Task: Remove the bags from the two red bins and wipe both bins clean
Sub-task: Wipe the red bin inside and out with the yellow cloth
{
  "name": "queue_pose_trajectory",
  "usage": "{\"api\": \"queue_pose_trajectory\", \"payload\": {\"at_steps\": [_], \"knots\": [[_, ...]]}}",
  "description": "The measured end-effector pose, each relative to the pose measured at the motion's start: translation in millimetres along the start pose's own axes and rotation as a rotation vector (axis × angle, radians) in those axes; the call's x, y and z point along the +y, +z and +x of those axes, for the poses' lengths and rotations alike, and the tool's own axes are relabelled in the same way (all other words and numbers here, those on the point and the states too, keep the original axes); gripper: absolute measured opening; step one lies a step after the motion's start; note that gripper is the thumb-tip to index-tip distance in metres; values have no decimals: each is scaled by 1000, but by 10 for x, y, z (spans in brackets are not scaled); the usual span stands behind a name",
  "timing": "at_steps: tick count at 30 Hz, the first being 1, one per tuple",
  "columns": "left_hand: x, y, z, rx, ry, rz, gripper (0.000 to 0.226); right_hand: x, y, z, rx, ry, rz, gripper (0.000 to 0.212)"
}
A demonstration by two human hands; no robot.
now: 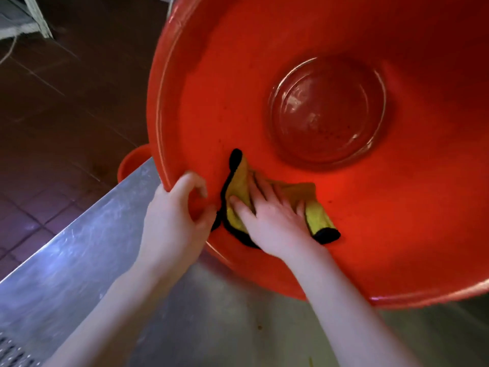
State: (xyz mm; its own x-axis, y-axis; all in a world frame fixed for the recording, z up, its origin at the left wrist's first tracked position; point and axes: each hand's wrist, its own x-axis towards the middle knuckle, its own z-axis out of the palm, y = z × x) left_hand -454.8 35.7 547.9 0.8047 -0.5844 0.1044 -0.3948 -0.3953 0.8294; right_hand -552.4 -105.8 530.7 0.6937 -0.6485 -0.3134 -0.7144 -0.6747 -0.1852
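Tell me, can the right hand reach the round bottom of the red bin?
Probably yes: the right hand presses the cloth on the red bin's inner wall, and nothing lies between it and the round bottom.

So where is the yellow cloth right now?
Head view, lower centre: the yellow cloth lies on the near inner wall of the red bin, pressed under the right hand, just right of the left hand gripping the rim.

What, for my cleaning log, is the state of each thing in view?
Large red bin: tilted, no bag inside.
Yellow cloth: crumpled against the bin's inner wall.
Left hand: grips the bin's rim.
Right hand: presses the cloth, fingers spread.
Second red bin: mostly hidden.
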Motion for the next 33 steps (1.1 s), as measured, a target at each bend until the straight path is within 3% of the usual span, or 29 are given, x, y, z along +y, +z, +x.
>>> {"api": "queue_pose_trajectory", "payload": {"at_steps": [8, 10, 13, 15, 17, 20, 25, 33], "knots": [[222, 69, -396, -99, 2, -126, 31, 380, -229, 819, -120, 347, 162, 63], [246, 66, -415, -110, 9, -133, 30, 334, -227, 767, -112, 323, 188, 63], [344, 46, -367, -119, 53, -110, 26, 104, -221, 480, -57, 109, 181, 60], [363, 14, -288, -123, 51, -83, 24, -99, -203, 199, 44, -49, 349, 74], [332, -19, -240, -144, 63, -50, 29, -234, -243, 90, 133, -77, 549, 85], [271, -23, -308, -178, 67, -32, 37, -146, -303, 330, 137, -33, 535, 75], [269, 52, -456, -153, -33, -111, 42, 173, -298, 736, -22, 197, 424, 70], [566, 5, -379, -6, 16, -66, 38, 232, -404, 461, -155, 140, 318, 64]]}}
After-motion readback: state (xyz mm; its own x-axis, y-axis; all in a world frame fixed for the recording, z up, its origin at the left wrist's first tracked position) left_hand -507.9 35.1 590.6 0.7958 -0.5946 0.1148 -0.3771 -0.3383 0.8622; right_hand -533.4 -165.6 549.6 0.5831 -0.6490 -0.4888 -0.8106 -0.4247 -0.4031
